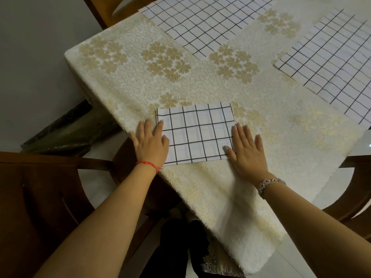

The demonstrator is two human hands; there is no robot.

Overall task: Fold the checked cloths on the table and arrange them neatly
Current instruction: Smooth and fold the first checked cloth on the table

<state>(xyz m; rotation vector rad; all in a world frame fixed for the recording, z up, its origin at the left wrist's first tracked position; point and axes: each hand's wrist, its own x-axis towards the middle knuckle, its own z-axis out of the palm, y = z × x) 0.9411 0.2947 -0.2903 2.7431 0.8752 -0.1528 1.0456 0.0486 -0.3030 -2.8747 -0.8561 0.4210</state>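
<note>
A folded white cloth with black checks (197, 131) lies flat near the table's front edge. My left hand (151, 142) rests palm down on its left edge, fingers spread. My right hand (247, 150) lies flat on its right edge, thumb on the cloth. Neither hand grips anything. Two larger checked cloths lie spread out: one at the back (200, 23), the other at the right (333, 63).
The table carries a cream tablecloth with gold flowers (140, 77), which hangs over the front edge. A dark wooden chair (40, 187) stands at the left, another chair (112, 11) at the back, and a third at the right (359, 203).
</note>
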